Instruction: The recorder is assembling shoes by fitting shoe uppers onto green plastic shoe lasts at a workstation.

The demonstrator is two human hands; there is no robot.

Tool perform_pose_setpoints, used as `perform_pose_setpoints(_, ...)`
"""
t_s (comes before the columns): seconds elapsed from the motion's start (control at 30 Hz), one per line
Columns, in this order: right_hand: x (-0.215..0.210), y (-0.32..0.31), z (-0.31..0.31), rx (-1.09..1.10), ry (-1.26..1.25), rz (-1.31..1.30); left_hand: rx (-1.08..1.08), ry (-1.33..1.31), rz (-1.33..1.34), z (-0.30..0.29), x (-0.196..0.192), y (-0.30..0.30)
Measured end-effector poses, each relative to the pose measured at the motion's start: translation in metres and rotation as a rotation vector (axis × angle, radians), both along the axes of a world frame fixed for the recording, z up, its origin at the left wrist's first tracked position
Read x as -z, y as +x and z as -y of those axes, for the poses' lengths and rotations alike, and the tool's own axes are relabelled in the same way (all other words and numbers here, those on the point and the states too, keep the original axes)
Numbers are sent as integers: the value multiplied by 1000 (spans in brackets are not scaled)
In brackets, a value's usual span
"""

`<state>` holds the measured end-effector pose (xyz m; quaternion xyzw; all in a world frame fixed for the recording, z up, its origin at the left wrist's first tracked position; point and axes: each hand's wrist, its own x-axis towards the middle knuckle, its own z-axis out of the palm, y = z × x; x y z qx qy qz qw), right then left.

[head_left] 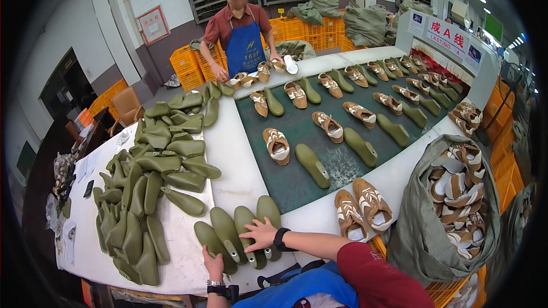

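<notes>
A row of green shoe lasts [224, 229] lies side by side on the white table edge in front of me, heels toward me. My left hand [213, 266] rests against the heel end and outer side of the leftmost last, its fingers stretched along it. Across the lasts on the right of the row, my right hand [261, 235] reaches in from the right with fingers spread, touching their tops. It grips none of them. To the right, a pair of brown and white sneakers [363, 210] stands on the table rim.
A large heap of green lasts [165, 162] covers the left table. Sneakers and lasts alternate in rows on the dark green conveyor belt [257, 159]. A grey sack [416, 217] full of sneakers stands at right. Across the table, a co-worker [242, 34] in a blue apron handles shoes.
</notes>
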<state>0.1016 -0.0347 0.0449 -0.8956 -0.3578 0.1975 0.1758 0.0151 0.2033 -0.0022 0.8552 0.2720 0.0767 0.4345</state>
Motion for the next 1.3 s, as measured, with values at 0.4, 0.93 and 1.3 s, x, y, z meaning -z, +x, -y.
perform_pose_setpoints(0.4, 30, -49, 63, 126, 214, 115, 61, 350, 289, 83, 18, -26)
perform_pose_setpoints(0.93, 3, -45, 60, -83, 254, 293, 339, 528, 164, 109, -19, -17)
perform_pose_setpoints(1.3, 65, -32, 79, 95, 366, 119, 343, 610, 375, 103, -21, -33)
